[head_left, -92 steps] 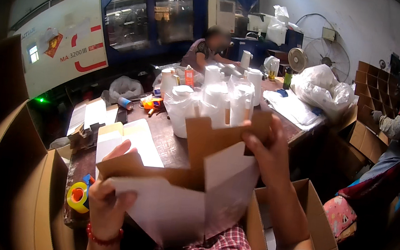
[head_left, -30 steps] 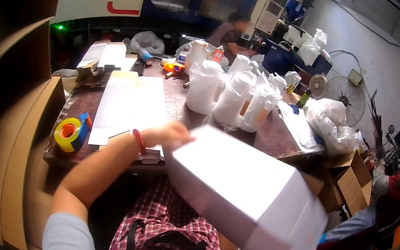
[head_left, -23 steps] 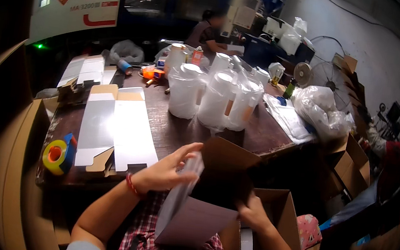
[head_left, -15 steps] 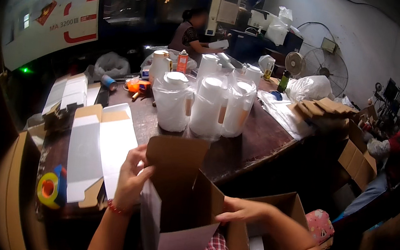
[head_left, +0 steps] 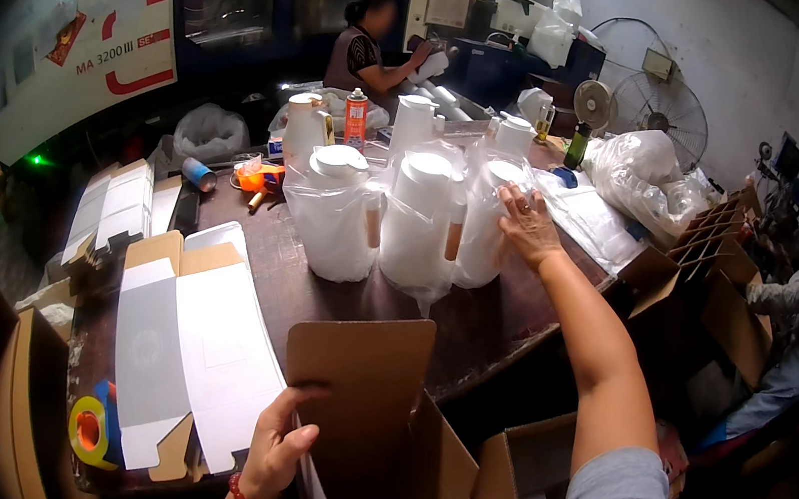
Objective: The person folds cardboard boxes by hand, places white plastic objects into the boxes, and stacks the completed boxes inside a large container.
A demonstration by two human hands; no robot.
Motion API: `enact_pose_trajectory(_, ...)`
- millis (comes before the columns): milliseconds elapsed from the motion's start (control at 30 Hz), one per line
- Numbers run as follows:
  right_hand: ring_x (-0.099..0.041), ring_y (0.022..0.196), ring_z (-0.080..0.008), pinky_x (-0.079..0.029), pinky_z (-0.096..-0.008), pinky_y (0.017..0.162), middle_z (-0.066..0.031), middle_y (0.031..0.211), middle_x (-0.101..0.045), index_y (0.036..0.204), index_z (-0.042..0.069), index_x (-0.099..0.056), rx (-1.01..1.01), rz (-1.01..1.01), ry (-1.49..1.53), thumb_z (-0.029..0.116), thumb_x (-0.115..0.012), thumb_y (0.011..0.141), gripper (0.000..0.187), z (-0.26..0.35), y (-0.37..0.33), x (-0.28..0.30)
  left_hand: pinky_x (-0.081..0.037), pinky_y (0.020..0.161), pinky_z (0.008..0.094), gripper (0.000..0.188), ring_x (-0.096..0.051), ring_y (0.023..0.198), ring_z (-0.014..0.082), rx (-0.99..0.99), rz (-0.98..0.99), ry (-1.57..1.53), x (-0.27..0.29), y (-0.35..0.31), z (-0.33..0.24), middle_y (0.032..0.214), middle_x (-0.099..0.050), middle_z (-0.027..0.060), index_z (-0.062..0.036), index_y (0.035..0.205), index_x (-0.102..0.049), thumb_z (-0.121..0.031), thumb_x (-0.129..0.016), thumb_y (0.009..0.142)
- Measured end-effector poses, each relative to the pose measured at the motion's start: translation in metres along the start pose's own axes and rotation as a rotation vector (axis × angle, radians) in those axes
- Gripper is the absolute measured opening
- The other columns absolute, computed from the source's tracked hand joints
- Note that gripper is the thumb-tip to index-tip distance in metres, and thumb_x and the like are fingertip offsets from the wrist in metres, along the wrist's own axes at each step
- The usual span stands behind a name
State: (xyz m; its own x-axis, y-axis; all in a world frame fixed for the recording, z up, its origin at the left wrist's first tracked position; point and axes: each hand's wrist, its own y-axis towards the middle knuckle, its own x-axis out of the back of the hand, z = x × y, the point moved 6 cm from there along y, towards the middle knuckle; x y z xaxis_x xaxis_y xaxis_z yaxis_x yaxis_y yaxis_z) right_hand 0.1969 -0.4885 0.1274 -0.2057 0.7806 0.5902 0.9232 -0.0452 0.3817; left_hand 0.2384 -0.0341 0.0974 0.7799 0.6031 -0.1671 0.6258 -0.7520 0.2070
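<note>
My left hand (head_left: 277, 451) is closed on the left side of an open cardboard box (head_left: 443, 457), white outside and brown inside, which stands at my lap with one flap upright. My right hand (head_left: 529, 228) reaches forward over the table. Its spread fingers touch the rightmost front white jug (head_left: 479, 255), wrapped in clear plastic; whether they grip it cannot be told. Beside it stand a middle bagged jug (head_left: 418, 222) and a left bagged jug (head_left: 330, 225), each with a tan patch by the handle. More white jugs (head_left: 414, 120) stand behind.
Flat white carton blanks (head_left: 224, 353) and a yellow tape roll (head_left: 90, 431) lie on the table's left. A red spray can (head_left: 355, 118) and an orange tool (head_left: 258, 175) are farther back. A second brown box (head_left: 535, 449) sits right of my lap. Two other people are nearby.
My right hand has left the box's right side and moved forward to the rightmost front jug. The box sits slightly lower, with my left hand still on it.
</note>
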Motion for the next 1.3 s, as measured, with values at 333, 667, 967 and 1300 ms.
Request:
enact_pose_trajectory(333, -0.057, 0.114, -0.025, -0.028, -0.0544, 0.107, -0.007, 0.112, -0.062, 0.089, 0.014, -0.062, -0.186, 0.066, 0.32, 0.028, -0.068, 0.081, 0.017, -0.032, -0.129, 0.156, -0.039, 0.1, 0.0331, 0.061, -0.053, 0.115, 0.0225, -0.142, 0.094, 0.029, 0.002, -0.003, -0.04, 0.117, -0.059, 0.0157, 0.0063, 0.122, -0.054, -0.04, -0.058, 0.083)
enact_pose_trajectory(667, -0.061, 0.071, -0.0092, -0.051, -0.028, 0.068, -0.0139, 0.083, -0.07, 0.123, -0.001, -0.063, -0.617, 0.149, 0.923, 0.023, -0.069, 0.09, 0.041, -0.119, -0.192, 0.342, -0.033, 0.106, 0.0329, 0.064, -0.045, 0.126, 0.0247, -0.061, 0.285, 0.132, -0.006, -0.032, -0.022, 0.132, -0.051, 0.0145, 0.0019, 0.132, -0.051, -0.04, -0.056, 0.084)
enact_pose_trajectory(967, -0.062, 0.091, -0.0086, -0.05, -0.024, 0.08, -0.0095, 0.106, -0.069, 0.126, 0.002, -0.062, -0.323, 0.225, 1.443, 0.023, -0.069, 0.092, 0.041, -0.093, -0.122, 0.444, -0.031, 0.11, 0.0364, 0.066, -0.044, 0.128, 0.0258, -0.091, 0.356, 0.008, -0.019, -0.023, 0.005, 0.136, -0.048, 0.0141, 0.0004, 0.14, -0.043, -0.04, -0.053, 0.088)
enact_pose_trajectory(1300, -0.068, 0.094, -0.0283, -0.051, -0.0358, 0.085, -0.0125, 0.107, -0.07, 0.118, 0.011, -0.068, 0.494, 0.814, 0.825, 0.029, -0.064, 0.089, 0.034, 0.107, -0.021, 0.388, -0.031, 0.109, 0.0338, 0.067, -0.042, 0.128, 0.025, -0.092, 0.331, -0.031, -0.036, -0.046, -0.026, 0.134, -0.047, 0.0167, 0.003, 0.138, -0.042, -0.031, -0.052, 0.082)
